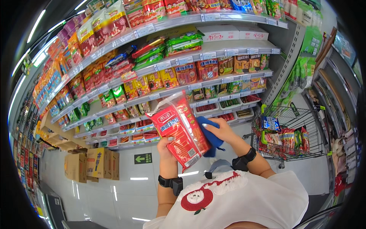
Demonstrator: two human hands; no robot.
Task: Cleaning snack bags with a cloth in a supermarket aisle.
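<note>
My left hand (167, 148) grips the lower left edge of a large red plastic snack packet (183, 131), which is tilted and has a clear top. On the packet's right side my right hand (217, 128) holds a folded blue cloth (212, 138) against it. Behind the packet rise shelves of packaged sausages and snacks, with orange-brown sausage packs (186, 73) on a middle shelf.
A wire shopping cart (311, 143) with several snack packs stands to the right. Cardboard boxes (98, 163) rest on the tiled floor at the left. Low white trays (206, 108) line the bottom shelves. Green packs (307, 68) hang beyond the shelf end.
</note>
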